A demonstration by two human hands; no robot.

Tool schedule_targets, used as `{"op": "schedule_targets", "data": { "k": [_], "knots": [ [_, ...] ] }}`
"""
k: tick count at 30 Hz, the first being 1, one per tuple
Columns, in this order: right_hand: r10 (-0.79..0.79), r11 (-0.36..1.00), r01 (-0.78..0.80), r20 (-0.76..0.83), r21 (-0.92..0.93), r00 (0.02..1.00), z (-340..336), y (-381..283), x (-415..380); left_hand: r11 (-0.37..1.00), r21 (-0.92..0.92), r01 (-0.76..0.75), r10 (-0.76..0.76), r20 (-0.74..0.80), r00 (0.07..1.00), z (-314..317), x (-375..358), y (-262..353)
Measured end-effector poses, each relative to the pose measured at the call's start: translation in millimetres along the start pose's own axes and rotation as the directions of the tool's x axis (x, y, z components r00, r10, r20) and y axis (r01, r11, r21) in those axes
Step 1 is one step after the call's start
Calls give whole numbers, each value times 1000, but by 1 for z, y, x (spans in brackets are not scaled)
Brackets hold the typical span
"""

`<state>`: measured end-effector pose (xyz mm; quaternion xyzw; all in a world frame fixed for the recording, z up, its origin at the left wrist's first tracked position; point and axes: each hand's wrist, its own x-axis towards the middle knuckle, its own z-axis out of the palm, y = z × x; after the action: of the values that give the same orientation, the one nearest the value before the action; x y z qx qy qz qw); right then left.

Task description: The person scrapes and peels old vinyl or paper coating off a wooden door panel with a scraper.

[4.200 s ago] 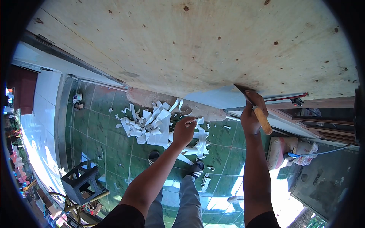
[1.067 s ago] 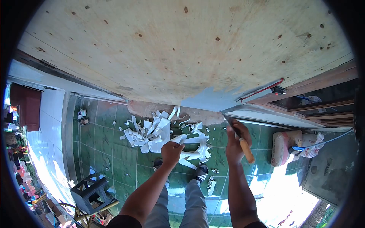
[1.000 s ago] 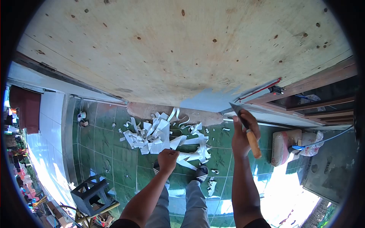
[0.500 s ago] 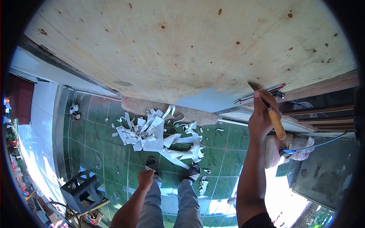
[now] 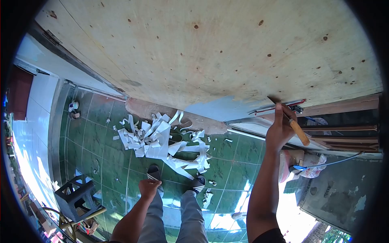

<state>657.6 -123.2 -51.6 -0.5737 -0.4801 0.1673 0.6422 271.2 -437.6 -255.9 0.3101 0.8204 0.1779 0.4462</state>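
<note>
My right hand point(image 5: 281, 123) is closed round the wooden handle of a scraper point(image 5: 299, 131). Its metal blade points up and left, with the tip at the bare plywood panel point(image 5: 210, 52), near the panel's lower right part. Left of the blade, a patch of light blue coating point(image 5: 214, 107) remains on the panel's lower edge. A thin red strip point(image 5: 279, 107) runs close by the blade, partly behind my fingers. My left hand point(image 5: 150, 188) hangs low in front of my legs, closed in a fist, and nothing shows sticking out of it.
Curled white peeled strips point(image 5: 162, 139) lie heaped on the green tiled floor point(image 5: 221, 162) before my sandals. A dark plastic stool point(image 5: 75, 198) stands at lower left. Sacks point(image 5: 314, 166) sit at right below wooden slats point(image 5: 344, 127). A pair of shoes point(image 5: 73, 110) is far left.
The view has shifted, so the panel's marks sit lower and further right, and the floor further left. My right hand still grips the scraper, its blade close to the same spot.
</note>
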Motion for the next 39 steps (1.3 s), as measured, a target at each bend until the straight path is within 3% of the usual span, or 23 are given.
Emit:
{"op": "schedule_targets", "data": {
  "k": [5, 7, 8, 11, 15, 17, 23, 27, 31, 36, 39],
  "knots": [
    [-95, 995, 97, 37, -39, 995, 1, 22, -6, 998, -34, 49, -49, 6, 999, -2, 1, 2],
    [-138, 990, 138, 6, -1, 990, -1, 13, -3, 1000, 0, -6, 6, 21, 1000, 1, 7, -7],
    [-60, 998, 61, -25, 19, 998, -2, 6, -2, 999, 17, -30, 29, 29, 999, 2, 8, -13],
    [-58, 998, 59, -30, 24, 998, 5, 19, -7, 997, -61, 45, -38, 116, 993, 6, 12, -13],
    [-64, 998, 64, 2, 25, 998, -4, 15, 0, 989, 8, -150, 147, 141, 979, 18, 18, 0],
    [-58, 998, 58, -11, 34, 998, 1, 23, -4, 971, -51, -232, 237, 149, 960, 25, 12, 34],
    [-32, 998, 31, 10, 57, 999, -1, 28, -8, 950, -69, -305, 312, 256, 915, 53, 10, 146],
    [32, 988, -35, 21, 153, 999, -3, 25, -7, 846, -209, -490, 527, 193, 828, 87, 21, 229],
    [6, 976, 4, -44, 217, 999, -16, 0, -24, 725, -316, -612, 673, 132, 728, 104, 4, 341],
    [40, 995, -27, -138, 98, 990, -52, -4, -91, 626, -495, -603, 711, 45, 701, 132, -7, 436],
    [236, 970, -227, -101, 92, 966, -74, 7, -155, 662, -521, -539, 651, 43, 758, 147, -9, 460]
  ]
}}
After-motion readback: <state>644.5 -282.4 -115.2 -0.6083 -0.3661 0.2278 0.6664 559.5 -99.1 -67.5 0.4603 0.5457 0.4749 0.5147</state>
